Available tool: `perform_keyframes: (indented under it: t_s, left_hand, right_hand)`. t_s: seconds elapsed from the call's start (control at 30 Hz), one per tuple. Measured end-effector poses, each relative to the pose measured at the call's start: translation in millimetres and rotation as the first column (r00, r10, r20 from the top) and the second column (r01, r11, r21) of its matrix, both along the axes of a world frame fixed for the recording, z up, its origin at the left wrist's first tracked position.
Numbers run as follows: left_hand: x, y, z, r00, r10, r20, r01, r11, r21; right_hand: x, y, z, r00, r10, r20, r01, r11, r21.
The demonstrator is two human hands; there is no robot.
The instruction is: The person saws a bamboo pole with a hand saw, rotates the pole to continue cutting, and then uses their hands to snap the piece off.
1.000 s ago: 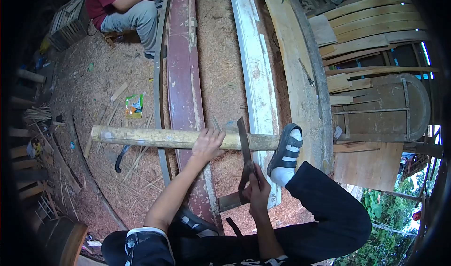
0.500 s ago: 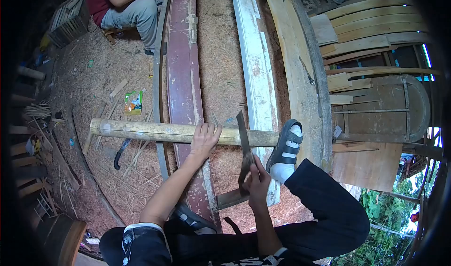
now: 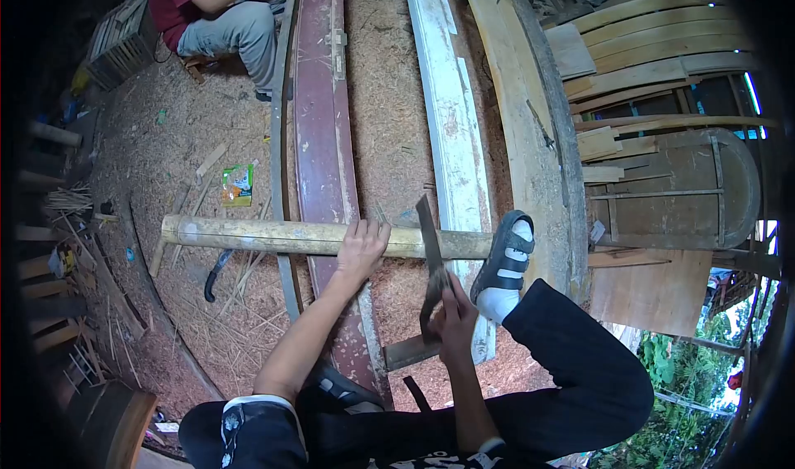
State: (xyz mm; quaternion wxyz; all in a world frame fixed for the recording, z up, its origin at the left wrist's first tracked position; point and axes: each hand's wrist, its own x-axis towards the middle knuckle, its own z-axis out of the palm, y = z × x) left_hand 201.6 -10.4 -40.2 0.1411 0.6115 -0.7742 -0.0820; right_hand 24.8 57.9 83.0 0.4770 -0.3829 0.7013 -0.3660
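Note:
A thick bamboo pole (image 3: 240, 234) lies crosswise over the long planks in front of me. My left hand (image 3: 362, 249) is closed over its upper side, near the maroon plank. In my right hand (image 3: 455, 320) is the handle of a handsaw, the fingers wrapped round it. The handsaw (image 3: 428, 224) has its blade across the pole, to the right of my left hand. My sandalled foot (image 3: 507, 258) presses on the pole's right end.
A maroon plank (image 3: 319, 137), a white plank (image 3: 447, 113) and bare boards (image 3: 505, 79) run away from me. A black-handled tool (image 3: 213, 280) and a bright packet (image 3: 238, 185) lie on the shavings-covered floor. A person (image 3: 224, 30) sits at upper left.
The view has shifted very slightly. My hands, the handsaw and the bamboo pole hold nearly the same places relative to each other.

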Motion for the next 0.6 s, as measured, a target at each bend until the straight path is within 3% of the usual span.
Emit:
perform_keyframes:
  t_s: [0.1, 0.2, 0.27, 0.37, 0.47, 0.5, 0.6]
  left_hand:
    - [0, 2, 2, 0.999, 0.000, 0.041, 0.005, 0.995, -0.103]
    - [-2, 10, 4, 1.000, -0.011, -0.016, 0.010, 0.999, -0.047]
    - [3, 5, 0, 1.000, -0.020, -0.012, 0.018, 0.994, -0.110]
    - [-1, 1, -1, 1.000, 0.019, -0.024, -0.021, 0.995, -0.100]
    - [-2, 6, 2, 0.999, 0.000, -0.052, 0.000, 1.000, -0.006]
    - [-4, 10, -4, 0.999, -0.003, -0.053, 0.001, 1.000, -0.027]
    - [1, 7, 0, 0.999, 0.012, -0.040, -0.018, 0.986, -0.163]
  right_hand:
    - [0, 12, 36, 0.994, -0.043, 0.104, 0.030, 0.992, 0.126]
    - [13, -28, -17, 0.994, -0.039, 0.102, 0.040, 0.999, -0.006]
    - [5, -16, -25, 0.998, 0.038, 0.050, -0.034, 0.995, -0.095]
    - [-4, 22, 17, 0.998, 0.018, 0.059, -0.019, 1.000, 0.005]
    - [13, -21, 15, 0.998, 0.027, 0.055, -0.026, 0.999, -0.018]
    - [17, -37, -10, 0.984, -0.041, 0.173, 0.039, 0.999, 0.017]
    - [12, -26, -23, 0.983, -0.064, 0.174, 0.061, 0.998, 0.023]
